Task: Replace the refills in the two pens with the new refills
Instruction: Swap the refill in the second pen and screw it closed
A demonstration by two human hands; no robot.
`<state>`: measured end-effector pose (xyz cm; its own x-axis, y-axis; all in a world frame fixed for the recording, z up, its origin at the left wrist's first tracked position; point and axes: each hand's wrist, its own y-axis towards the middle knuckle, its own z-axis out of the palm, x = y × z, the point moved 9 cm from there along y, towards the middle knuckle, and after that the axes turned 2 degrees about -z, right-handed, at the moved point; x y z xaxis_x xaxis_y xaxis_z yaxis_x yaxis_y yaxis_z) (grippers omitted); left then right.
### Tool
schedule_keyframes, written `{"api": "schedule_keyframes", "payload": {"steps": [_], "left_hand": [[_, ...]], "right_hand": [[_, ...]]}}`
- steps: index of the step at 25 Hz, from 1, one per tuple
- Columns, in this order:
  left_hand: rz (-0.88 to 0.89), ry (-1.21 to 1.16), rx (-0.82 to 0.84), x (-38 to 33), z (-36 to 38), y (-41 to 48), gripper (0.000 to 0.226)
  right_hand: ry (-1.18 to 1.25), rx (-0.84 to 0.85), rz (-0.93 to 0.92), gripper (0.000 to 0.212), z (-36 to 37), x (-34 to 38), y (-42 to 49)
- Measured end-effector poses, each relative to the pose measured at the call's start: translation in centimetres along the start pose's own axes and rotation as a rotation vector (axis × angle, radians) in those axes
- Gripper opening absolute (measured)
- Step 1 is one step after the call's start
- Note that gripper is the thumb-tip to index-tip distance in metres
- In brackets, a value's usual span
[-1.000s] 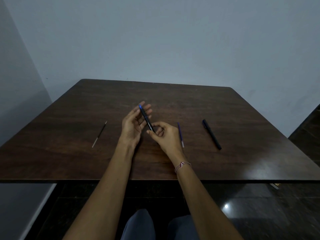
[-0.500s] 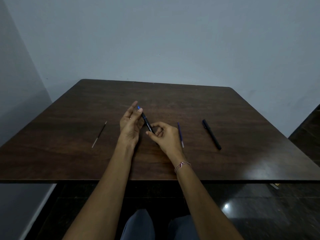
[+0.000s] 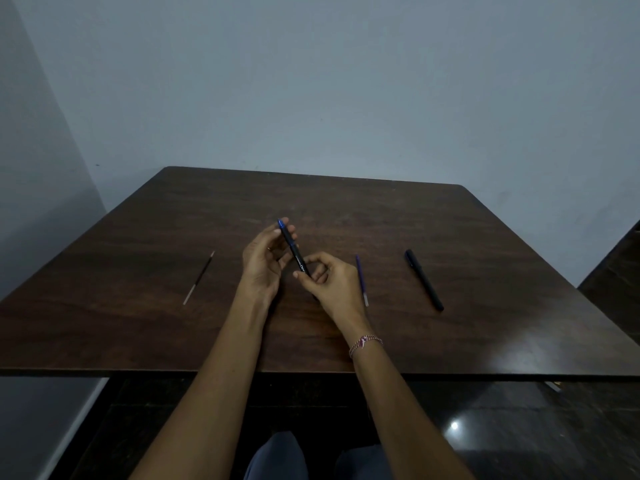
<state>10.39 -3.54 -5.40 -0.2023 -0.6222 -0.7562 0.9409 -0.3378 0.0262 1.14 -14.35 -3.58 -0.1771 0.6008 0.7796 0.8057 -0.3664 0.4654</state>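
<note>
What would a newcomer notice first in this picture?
At the centre of the table, the left hand and right hand hold a black pen with a blue end. A blue refill and a second black pen lie to their right, a dark refill to their left.

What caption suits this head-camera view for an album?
Left hand and right hand hold a blue-tipped pen over a wooden table; dark refill, blue refill and black pen lie alongside.

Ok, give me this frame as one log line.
left hand: grips blue-tipped pen near top | right hand: pinches lower barrel | table: dark refill left, blue refill and black pen right
</note>
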Motion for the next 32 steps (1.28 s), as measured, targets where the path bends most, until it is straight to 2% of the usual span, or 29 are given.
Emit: {"api": "schedule_keyframes", "payload": {"steps": [5,8,11,19,26,32], "left_hand": [[0.060,0.058,-0.062,-0.6,-0.2,-0.1,0.017],[0.030,0.026,0.019,-0.3,0.3,0.0,0.018],[-0.030,0.007,0.107,0.3,0.8,0.1,0.029],[0.037,0.093,-0.033,-0.2,-0.5,0.3,0.021],[0.074,0.122,-0.060,-0.4,-0.8,0.2,0.019],[0.122,0.014,-0.112,-1.0,-1.2,0.2,0.016]], "right_hand": [[0.006,0.006,-0.006,0.018,0.1,0.0,0.1],[0.018,-0.015,0.001,0.019,-0.1,-0.1,0.1],[0.011,-0.025,0.004,0.023,-0.2,-0.1,0.0],[0.054,0.097,-0.042,0.054,0.4,1.0,-0.3],[0.083,0.119,-0.045,0.051,0.5,1.1,-0.4],[0.080,0.171,-0.038,0.051,1.0,1.1,-0.5]]}}
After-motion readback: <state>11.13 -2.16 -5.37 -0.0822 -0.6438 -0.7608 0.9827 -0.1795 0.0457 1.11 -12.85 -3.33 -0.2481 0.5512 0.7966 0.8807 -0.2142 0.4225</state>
